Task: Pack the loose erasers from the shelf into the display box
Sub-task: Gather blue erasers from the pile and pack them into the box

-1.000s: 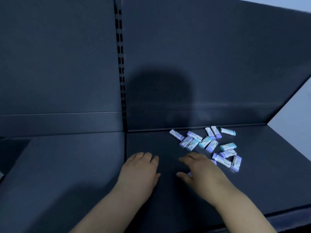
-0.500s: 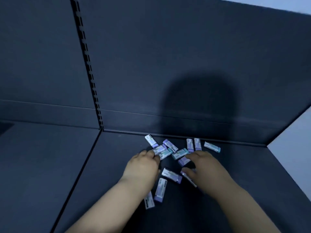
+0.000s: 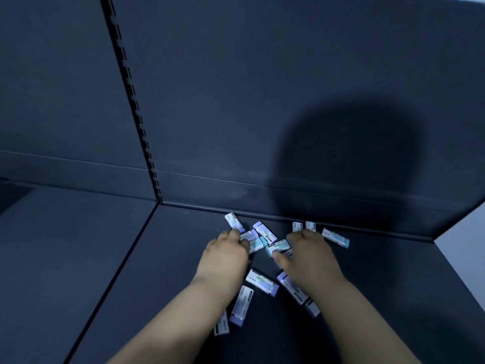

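Note:
Several small loose erasers in white, purple and teal sleeves lie scattered on the dark shelf (image 3: 170, 271) near its back wall. One purple-tipped eraser (image 3: 234, 220) is at the far left, a teal-tipped eraser (image 3: 335, 237) at the far right. Two more erasers (image 3: 261, 281) (image 3: 242, 304) lie between my wrists. My left hand (image 3: 223, 258) rests palm down, its fingertips on the pile's left erasers. My right hand (image 3: 309, 256) pinches a teal eraser (image 3: 278, 246) between thumb and fingers. No display box is in view.
The shelf's back panel (image 3: 262, 101) rises just behind the erasers, carrying a slotted upright (image 3: 131, 101) and my head's shadow. A seam (image 3: 118, 271) splits the shelf from the bay on the left. The shelf's right end (image 3: 446, 253) meets a pale wall.
Both hands have moved forward and right onto the eraser pile. Several erasers now lie nearer the front, between and under my wrists. My right fingers have closed on a teal eraser.

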Demonstrator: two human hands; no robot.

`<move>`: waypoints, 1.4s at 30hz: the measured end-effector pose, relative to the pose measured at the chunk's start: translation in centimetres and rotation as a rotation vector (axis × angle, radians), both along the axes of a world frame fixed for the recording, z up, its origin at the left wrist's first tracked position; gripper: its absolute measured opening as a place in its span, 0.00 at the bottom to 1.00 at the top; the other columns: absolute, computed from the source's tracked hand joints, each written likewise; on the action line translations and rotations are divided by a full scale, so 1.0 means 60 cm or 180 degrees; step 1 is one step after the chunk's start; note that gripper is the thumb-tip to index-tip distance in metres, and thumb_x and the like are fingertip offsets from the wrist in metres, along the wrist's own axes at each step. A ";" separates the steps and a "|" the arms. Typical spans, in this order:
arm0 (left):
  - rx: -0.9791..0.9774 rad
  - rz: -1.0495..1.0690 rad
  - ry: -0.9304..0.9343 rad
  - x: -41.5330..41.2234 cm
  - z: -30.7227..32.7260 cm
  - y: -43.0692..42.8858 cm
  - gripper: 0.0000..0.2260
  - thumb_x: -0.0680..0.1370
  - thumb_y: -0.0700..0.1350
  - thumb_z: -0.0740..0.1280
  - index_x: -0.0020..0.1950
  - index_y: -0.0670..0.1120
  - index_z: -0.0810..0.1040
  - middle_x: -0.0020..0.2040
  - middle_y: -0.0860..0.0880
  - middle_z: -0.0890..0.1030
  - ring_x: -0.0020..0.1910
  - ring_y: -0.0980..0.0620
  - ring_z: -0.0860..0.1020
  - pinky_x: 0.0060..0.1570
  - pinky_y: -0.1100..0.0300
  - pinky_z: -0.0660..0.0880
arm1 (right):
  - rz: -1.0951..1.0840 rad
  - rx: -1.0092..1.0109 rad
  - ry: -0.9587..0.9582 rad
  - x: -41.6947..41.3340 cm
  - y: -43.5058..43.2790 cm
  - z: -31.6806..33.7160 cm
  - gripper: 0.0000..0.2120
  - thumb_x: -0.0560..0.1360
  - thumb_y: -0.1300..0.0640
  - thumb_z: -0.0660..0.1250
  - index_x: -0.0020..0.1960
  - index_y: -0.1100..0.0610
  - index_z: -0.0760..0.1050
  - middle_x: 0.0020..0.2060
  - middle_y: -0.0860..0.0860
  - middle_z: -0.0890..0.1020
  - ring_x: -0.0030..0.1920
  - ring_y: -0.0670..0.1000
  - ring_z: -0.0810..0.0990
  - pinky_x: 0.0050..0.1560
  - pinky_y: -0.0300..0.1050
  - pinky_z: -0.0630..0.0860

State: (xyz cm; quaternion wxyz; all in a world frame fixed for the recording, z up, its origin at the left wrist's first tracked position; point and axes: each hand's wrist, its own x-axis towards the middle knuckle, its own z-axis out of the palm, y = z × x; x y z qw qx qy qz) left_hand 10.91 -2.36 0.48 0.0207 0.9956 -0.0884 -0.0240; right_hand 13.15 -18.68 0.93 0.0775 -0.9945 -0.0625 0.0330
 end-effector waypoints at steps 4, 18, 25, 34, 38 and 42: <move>0.0038 0.0009 0.0024 0.009 -0.003 -0.009 0.15 0.79 0.42 0.61 0.66 0.43 0.68 0.64 0.44 0.68 0.62 0.44 0.68 0.59 0.55 0.66 | -0.0107 -0.0321 -0.0076 0.003 0.023 -0.007 0.23 0.75 0.40 0.59 0.60 0.57 0.71 0.60 0.54 0.73 0.62 0.55 0.68 0.60 0.46 0.65; -0.1329 0.0405 0.0239 -0.015 0.014 0.058 0.10 0.78 0.46 0.60 0.53 0.46 0.79 0.49 0.43 0.81 0.47 0.44 0.79 0.46 0.58 0.74 | -0.0437 0.0852 -0.0469 -0.039 0.048 -0.012 0.21 0.66 0.42 0.71 0.55 0.48 0.73 0.52 0.45 0.77 0.58 0.49 0.71 0.54 0.42 0.62; -0.1792 0.0628 -0.0045 -0.071 0.028 0.132 0.07 0.76 0.44 0.64 0.50 0.49 0.81 0.44 0.49 0.83 0.44 0.51 0.79 0.38 0.68 0.67 | 0.0145 0.2313 0.0061 -0.100 0.107 0.006 0.21 0.67 0.54 0.73 0.49 0.39 0.63 0.51 0.39 0.73 0.52 0.36 0.71 0.50 0.28 0.68; -0.1605 0.0892 0.0374 -0.107 0.005 0.181 0.09 0.77 0.49 0.61 0.54 0.48 0.76 0.48 0.48 0.82 0.48 0.49 0.79 0.42 0.62 0.70 | 0.0621 0.1865 0.0312 -0.121 0.165 -0.012 0.19 0.68 0.60 0.67 0.47 0.41 0.62 0.51 0.40 0.71 0.54 0.36 0.68 0.51 0.26 0.65; -0.1398 0.0900 0.0391 -0.111 -0.001 0.189 0.09 0.79 0.49 0.59 0.56 0.47 0.71 0.51 0.48 0.81 0.51 0.48 0.78 0.45 0.61 0.70 | 0.0639 0.1594 0.0438 -0.124 0.186 -0.007 0.16 0.68 0.60 0.64 0.50 0.47 0.63 0.50 0.43 0.68 0.49 0.41 0.71 0.51 0.38 0.72; -0.1365 0.0733 0.0495 -0.120 -0.002 0.200 0.10 0.80 0.50 0.58 0.56 0.46 0.68 0.50 0.47 0.80 0.50 0.48 0.77 0.44 0.59 0.70 | 0.0529 0.1279 0.0544 -0.127 0.199 0.009 0.17 0.68 0.62 0.64 0.50 0.49 0.60 0.51 0.46 0.67 0.46 0.46 0.71 0.44 0.41 0.73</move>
